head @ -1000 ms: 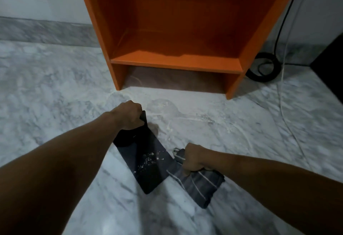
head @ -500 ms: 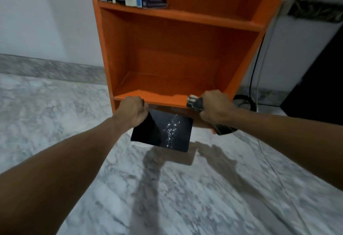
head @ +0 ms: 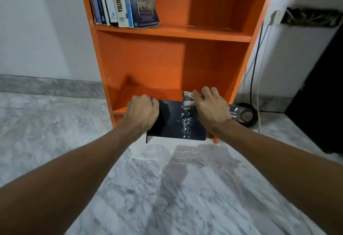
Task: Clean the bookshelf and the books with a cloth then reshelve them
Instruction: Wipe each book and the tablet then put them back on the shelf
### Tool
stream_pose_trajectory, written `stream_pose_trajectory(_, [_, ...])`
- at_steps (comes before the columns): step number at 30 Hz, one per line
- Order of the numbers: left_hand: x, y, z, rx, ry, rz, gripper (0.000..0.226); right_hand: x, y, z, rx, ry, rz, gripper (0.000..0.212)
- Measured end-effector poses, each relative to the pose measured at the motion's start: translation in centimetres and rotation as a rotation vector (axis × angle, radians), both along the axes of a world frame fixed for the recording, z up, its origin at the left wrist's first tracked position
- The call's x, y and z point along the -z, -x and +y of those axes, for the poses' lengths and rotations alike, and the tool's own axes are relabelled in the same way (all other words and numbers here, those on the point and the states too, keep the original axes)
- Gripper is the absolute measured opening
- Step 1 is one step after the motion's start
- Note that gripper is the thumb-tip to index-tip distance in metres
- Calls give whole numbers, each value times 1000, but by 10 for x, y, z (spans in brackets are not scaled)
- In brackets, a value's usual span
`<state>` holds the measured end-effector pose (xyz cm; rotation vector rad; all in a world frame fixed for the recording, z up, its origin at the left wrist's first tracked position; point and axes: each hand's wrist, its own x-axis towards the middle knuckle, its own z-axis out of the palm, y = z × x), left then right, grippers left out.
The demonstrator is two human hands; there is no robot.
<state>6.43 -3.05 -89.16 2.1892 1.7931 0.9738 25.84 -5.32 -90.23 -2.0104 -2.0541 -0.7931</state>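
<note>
Our left hand [head: 142,113] grips the dark book [head: 176,123] at the orange bookshelf's [head: 178,34] bottom shelf, our right hand [head: 209,108] clutching the striped cloth [head: 187,99].

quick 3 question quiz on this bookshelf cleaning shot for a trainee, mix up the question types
1. True or false: the left hand grips the dark book.
2. The right hand holds the: A) spray bottle B) striped cloth C) brush
3. Where are the shelved books standing?

Key
1. True; it grips the left edge, with the book at the front lip of the bottom shelf.
2. B
3. On the upper shelf, at its left end.
</note>
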Motion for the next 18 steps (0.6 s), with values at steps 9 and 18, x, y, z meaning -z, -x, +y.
stream_pose_trajectory(9, [-8,-6,4,-65,-64,-64,45,59,-2,-36,-209,265,-309,52])
stream_pose_trajectory(18, [-3,-10,1,-37,-51,1,44,22,13,-43,-288,187,33,52])
